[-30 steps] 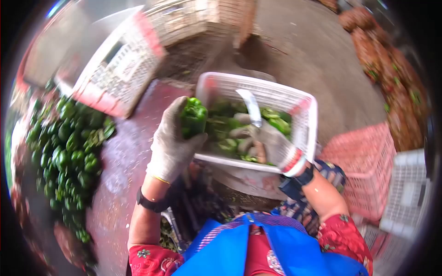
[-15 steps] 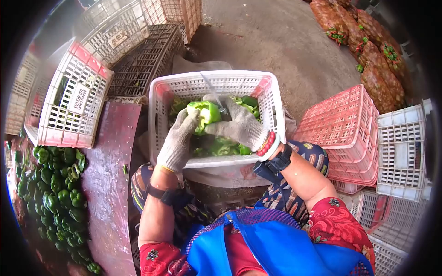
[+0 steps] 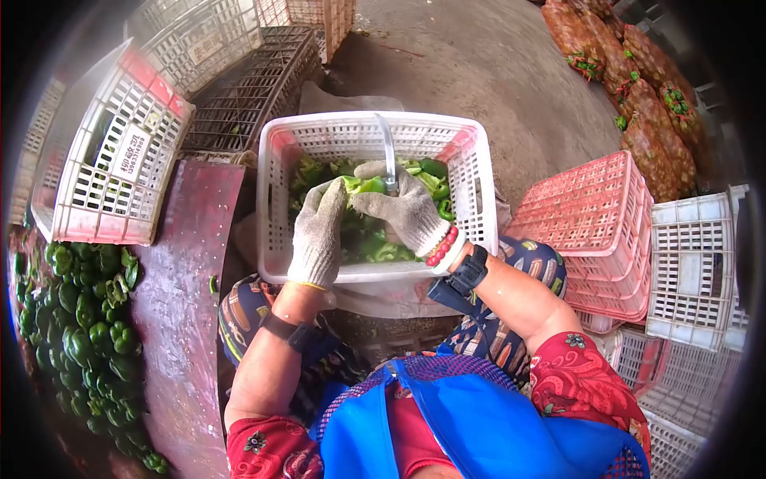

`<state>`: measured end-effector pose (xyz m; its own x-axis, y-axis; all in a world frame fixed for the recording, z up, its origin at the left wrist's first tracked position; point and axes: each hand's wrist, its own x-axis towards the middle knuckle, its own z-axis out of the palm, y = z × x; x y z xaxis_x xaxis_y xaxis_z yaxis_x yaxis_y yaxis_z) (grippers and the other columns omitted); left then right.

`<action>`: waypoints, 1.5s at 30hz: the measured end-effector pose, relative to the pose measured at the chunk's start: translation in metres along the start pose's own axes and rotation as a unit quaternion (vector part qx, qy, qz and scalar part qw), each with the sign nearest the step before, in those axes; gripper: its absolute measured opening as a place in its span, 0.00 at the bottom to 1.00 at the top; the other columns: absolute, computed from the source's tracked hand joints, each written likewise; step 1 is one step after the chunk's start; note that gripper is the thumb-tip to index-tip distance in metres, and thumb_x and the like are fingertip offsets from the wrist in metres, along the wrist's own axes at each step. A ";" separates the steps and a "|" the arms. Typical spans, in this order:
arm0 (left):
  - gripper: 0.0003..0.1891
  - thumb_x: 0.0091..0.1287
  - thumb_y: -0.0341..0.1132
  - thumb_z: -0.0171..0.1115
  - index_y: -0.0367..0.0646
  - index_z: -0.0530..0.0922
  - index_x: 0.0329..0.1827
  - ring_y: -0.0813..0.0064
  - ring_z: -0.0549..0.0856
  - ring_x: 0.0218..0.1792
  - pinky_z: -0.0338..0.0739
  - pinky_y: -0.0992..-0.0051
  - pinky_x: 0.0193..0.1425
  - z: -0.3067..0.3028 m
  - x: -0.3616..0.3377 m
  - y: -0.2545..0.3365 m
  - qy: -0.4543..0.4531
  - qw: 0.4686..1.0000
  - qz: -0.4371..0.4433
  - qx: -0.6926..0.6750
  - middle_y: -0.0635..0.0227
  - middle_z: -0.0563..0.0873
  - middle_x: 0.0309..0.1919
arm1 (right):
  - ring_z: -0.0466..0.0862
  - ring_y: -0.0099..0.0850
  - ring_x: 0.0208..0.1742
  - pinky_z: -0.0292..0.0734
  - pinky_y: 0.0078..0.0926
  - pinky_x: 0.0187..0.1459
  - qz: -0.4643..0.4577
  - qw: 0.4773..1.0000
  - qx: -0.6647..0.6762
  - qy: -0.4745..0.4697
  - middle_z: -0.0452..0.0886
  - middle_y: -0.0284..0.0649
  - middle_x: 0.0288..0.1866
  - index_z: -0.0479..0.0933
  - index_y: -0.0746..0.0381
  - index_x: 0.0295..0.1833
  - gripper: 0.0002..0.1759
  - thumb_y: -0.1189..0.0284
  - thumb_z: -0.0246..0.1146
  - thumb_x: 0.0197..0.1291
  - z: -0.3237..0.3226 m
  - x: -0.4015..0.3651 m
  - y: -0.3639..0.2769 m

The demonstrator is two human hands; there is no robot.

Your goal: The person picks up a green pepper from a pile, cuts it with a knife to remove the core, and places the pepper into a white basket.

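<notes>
Both of my gloved hands work over a white plastic basket (image 3: 472, 160) with green pepper pieces (image 3: 383, 249) inside. My left hand (image 3: 317, 227) is closed, its fingertips gripping a green bell pepper (image 3: 368, 186) that shows its pale inner side. Against the pepper's other side, my right hand (image 3: 411, 214) is closed around a knife (image 3: 388, 148). The curved blade points up and away from me. Its handle is hidden in the glove, and the fingers cover much of the pepper.
Whole green peppers (image 3: 88, 335) lie heaped on the far left, beside a reddish board (image 3: 183, 319). White crates (image 3: 120, 156) stand at the upper left. Stacked pink crates (image 3: 578, 211) and a white crate (image 3: 692, 267) are at right. Filled mesh sacks (image 3: 650, 132) lie at the upper right.
The knife blade has swung more upright and shows more clearly. Less of the pepper shows between my hands, which have come closer together. My head view has shifted slightly.
</notes>
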<state>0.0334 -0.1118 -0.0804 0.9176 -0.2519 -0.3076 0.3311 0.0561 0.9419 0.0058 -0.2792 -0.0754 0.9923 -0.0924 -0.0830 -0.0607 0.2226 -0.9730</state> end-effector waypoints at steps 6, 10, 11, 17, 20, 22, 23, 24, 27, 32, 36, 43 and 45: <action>0.23 0.82 0.54 0.57 0.46 0.81 0.65 0.86 0.85 0.38 0.79 0.80 0.33 0.011 0.005 -0.008 0.038 0.999 0.005 0.025 0.73 0.87 0.46 | 0.82 0.17 0.33 0.79 0.19 0.29 0.031 0.995 0.023 0.091 0.86 0.30 0.43 0.83 0.58 0.56 0.25 0.58 0.81 0.60 0.001 0.005 0.016; 0.24 0.84 0.52 0.55 0.42 0.80 0.67 0.83 0.86 0.48 0.82 0.78 0.48 0.019 0.007 -0.010 0.047 0.995 0.061 0.070 0.69 0.88 0.51 | 0.73 0.19 0.17 0.67 0.21 0.15 0.075 0.991 0.069 0.083 0.85 0.32 0.41 0.82 0.56 0.57 0.25 0.57 0.80 0.60 -0.008 0.008 0.015; 0.24 0.84 0.52 0.54 0.42 0.80 0.68 0.82 0.86 0.50 0.82 0.78 0.51 0.020 0.007 -0.008 0.049 0.992 0.078 0.083 0.68 0.88 0.52 | 0.71 0.19 0.13 0.64 0.21 0.12 0.082 0.990 0.077 0.080 0.85 0.33 0.40 0.81 0.56 0.58 0.25 0.57 0.80 0.60 -0.009 0.008 0.014; 0.23 0.80 0.45 0.62 0.40 0.77 0.70 0.69 0.86 0.56 0.80 0.68 0.63 0.024 0.003 0.021 0.032 0.979 0.122 0.158 0.57 0.88 0.57 | 0.82 0.28 0.29 0.78 0.28 0.31 0.035 0.994 -0.089 0.061 0.85 0.36 0.42 0.80 0.58 0.60 0.25 0.61 0.77 0.61 -0.019 0.002 -0.019; 0.21 0.71 0.41 0.72 0.39 0.80 0.61 0.53 0.86 0.59 0.80 0.61 0.66 0.016 0.007 0.020 0.092 0.869 0.341 0.347 0.52 0.86 0.58 | 0.84 0.30 0.33 0.80 0.31 0.32 0.113 0.979 -0.166 0.042 0.86 0.39 0.43 0.80 0.60 0.59 0.22 0.61 0.73 0.65 -0.024 0.002 -0.037; 0.22 0.67 0.45 0.75 0.41 0.83 0.58 0.48 0.85 0.57 0.80 0.58 0.64 0.016 0.002 0.036 -0.020 0.870 0.288 0.399 0.50 0.87 0.54 | 0.80 0.24 0.22 0.67 0.27 0.15 0.106 0.984 -0.137 0.034 0.86 0.38 0.41 0.82 0.59 0.58 0.20 0.58 0.70 0.68 -0.018 -0.004 -0.053; 0.23 0.66 0.48 0.76 0.43 0.84 0.57 0.47 0.86 0.56 0.80 0.56 0.64 0.018 -0.002 0.031 -0.033 0.873 0.256 0.413 0.49 0.88 0.54 | 0.84 0.25 0.29 0.77 0.28 0.25 0.156 0.977 -0.140 0.038 0.88 0.39 0.42 0.83 0.59 0.58 0.22 0.56 0.72 0.66 -0.021 -0.003 -0.045; 0.24 0.66 0.48 0.76 0.41 0.84 0.56 0.50 0.87 0.53 0.81 0.58 0.61 0.018 0.000 0.030 -0.061 0.864 0.195 0.460 0.51 0.89 0.52 | 0.88 0.29 0.38 0.84 0.30 0.40 0.070 0.986 -0.148 0.030 0.90 0.41 0.43 0.83 0.59 0.60 0.26 0.53 0.73 0.65 -0.029 0.002 -0.007; 0.25 0.68 0.54 0.74 0.41 0.84 0.53 0.57 0.89 0.43 0.83 0.62 0.48 0.006 0.007 0.005 -0.114 0.910 0.063 0.393 0.55 0.90 0.44 | 0.91 0.42 0.50 0.84 0.35 0.55 0.063 0.960 -0.271 0.021 0.91 0.48 0.47 0.83 0.61 0.61 0.31 0.49 0.76 0.62 -0.026 -0.004 -0.010; 0.19 0.73 0.53 0.69 0.48 0.85 0.51 0.86 0.80 0.24 0.70 0.81 0.25 0.008 0.007 -0.008 -0.078 0.989 -0.109 0.062 0.76 0.88 0.31 | 0.89 0.44 0.56 0.82 0.38 0.58 -0.026 0.950 -0.312 0.009 0.89 0.49 0.56 0.80 0.61 0.67 0.38 0.47 0.76 0.61 -0.017 -0.012 -0.016; 0.17 0.75 0.48 0.69 0.45 0.85 0.54 0.83 0.84 0.30 0.77 0.77 0.31 0.020 -0.003 0.016 0.004 0.992 -0.071 -0.104 0.72 0.90 0.35 | 0.87 0.36 0.52 0.85 0.36 0.48 0.125 0.966 -0.226 0.000 0.87 0.43 0.58 0.74 0.59 0.75 0.44 0.46 0.76 0.61 -0.009 -0.017 -0.052; 0.25 0.77 0.53 0.65 0.40 0.82 0.61 0.65 0.90 0.43 0.83 0.68 0.50 0.024 0.003 0.007 0.005 0.978 0.037 0.205 0.57 0.92 0.44 | 0.68 0.18 0.13 0.62 0.20 0.13 0.155 0.987 -0.045 -0.024 0.81 0.32 0.32 0.77 0.60 0.67 0.37 0.43 0.72 0.65 -0.023 -0.015 -0.038; 0.23 0.79 0.51 0.63 0.40 0.81 0.63 0.62 0.90 0.46 0.83 0.66 0.52 0.012 0.019 -0.023 -0.055 0.989 0.027 0.138 0.54 0.90 0.46 | 0.69 0.18 0.13 0.62 0.20 0.13 0.189 0.981 -0.034 -0.031 0.81 0.32 0.31 0.79 0.60 0.65 0.34 0.44 0.71 0.67 -0.027 -0.014 -0.044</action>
<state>0.0404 -0.1292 -0.1065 0.8978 -0.3595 -0.2542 0.1961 -0.1905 0.9619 -0.0081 -0.3139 -0.0373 0.9016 0.0438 -0.4303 -0.4313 0.1651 -0.8870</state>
